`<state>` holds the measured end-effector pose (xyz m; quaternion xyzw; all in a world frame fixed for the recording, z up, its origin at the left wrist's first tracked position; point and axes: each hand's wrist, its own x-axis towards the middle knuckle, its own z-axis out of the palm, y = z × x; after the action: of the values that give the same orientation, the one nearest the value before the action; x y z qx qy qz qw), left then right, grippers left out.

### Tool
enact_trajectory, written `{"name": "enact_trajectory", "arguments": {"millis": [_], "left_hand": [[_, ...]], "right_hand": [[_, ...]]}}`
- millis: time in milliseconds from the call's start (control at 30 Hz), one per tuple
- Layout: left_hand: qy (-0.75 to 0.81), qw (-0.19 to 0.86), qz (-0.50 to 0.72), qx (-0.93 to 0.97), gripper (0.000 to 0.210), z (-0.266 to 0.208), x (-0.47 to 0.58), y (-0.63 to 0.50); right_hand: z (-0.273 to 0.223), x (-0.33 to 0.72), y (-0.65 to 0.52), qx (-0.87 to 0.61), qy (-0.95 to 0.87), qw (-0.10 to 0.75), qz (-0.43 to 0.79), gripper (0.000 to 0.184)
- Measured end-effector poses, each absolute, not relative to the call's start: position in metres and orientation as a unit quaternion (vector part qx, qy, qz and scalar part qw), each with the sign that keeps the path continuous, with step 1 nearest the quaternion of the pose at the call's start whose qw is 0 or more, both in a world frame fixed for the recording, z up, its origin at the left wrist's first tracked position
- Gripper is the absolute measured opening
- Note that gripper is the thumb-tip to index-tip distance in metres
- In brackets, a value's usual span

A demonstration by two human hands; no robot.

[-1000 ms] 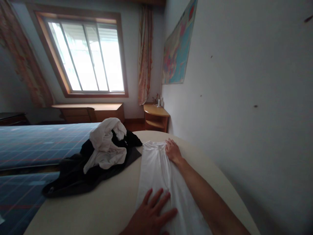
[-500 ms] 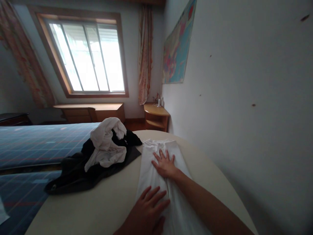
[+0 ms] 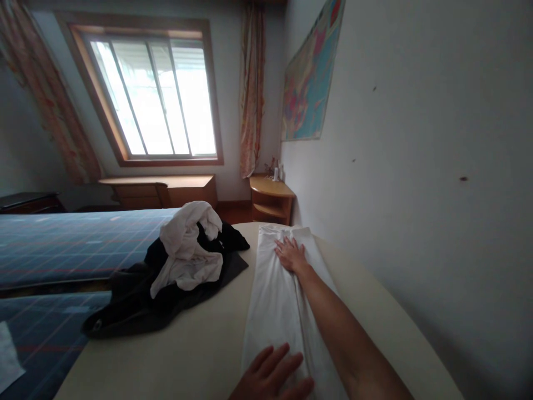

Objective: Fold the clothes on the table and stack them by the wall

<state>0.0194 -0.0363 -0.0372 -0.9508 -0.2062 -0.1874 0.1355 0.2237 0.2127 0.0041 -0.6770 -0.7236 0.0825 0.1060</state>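
Note:
A long white garment (image 3: 272, 294), perhaps trousers, lies lengthwise on the pale round table (image 3: 191, 339), with a crease running down its length. Near its far end, my right hand (image 3: 290, 254) rests flat on the cloth with the fingers spread. My left hand (image 3: 275, 375) is over the near part of the garment, fingers outstretched and slightly apart; it grips nothing. Whether the left palm touches the cloth I cannot tell. The lower part of the garment runs out of view at the bottom.
Left of the garment lies a heap of black clothing (image 3: 129, 311) with a crumpled white cloth (image 3: 189, 250) on top. Blue checked bedding (image 3: 83, 244) borders the table on the left. A white wall (image 3: 437, 239) stands at the right, and a wooden corner shelf (image 3: 270, 188) behind.
My right hand has slid farther away toward the garment's far end. My left hand has shifted nearer and slightly right. The far end of the cloth looks moved a little away.

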Motion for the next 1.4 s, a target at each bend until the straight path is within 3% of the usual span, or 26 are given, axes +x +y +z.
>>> {"name": "enact_trajectory", "arguments": {"millis": [200,333,567,800,1033,1400], "left_hand": [[-0.193,0.167,-0.173,-0.951,0.049,-0.044,0.02,-0.037],[-0.203,0.111,-0.143,-0.962,0.055,-0.037,0.019,-0.04],[-0.22,-0.002,-0.102,-0.97,0.075,-0.02,0.021,-0.048],[-0.262,-0.073,-0.095,-0.958,0.071,0.005,0.015,-0.053],[-0.324,-0.072,-0.124,-0.935,0.059,0.011,0.003,-0.045],[-0.317,-0.057,-0.081,-0.943,0.073,0.011,0.006,-0.077]], "right_hand": [[0.017,0.223,0.187,-0.657,-0.737,0.151,0.049,0.05],[0.024,0.223,0.139,-0.653,-0.74,0.154,0.047,0.053],[0.008,0.227,0.042,-0.661,-0.738,0.074,0.111,0.063],[0.006,0.218,0.041,-0.656,-0.74,0.067,0.13,0.064],[0.01,0.205,0.075,-0.653,-0.743,0.099,0.109,0.061],[0.01,0.227,-0.039,-0.56,-0.812,0.118,0.114,0.06]]}}
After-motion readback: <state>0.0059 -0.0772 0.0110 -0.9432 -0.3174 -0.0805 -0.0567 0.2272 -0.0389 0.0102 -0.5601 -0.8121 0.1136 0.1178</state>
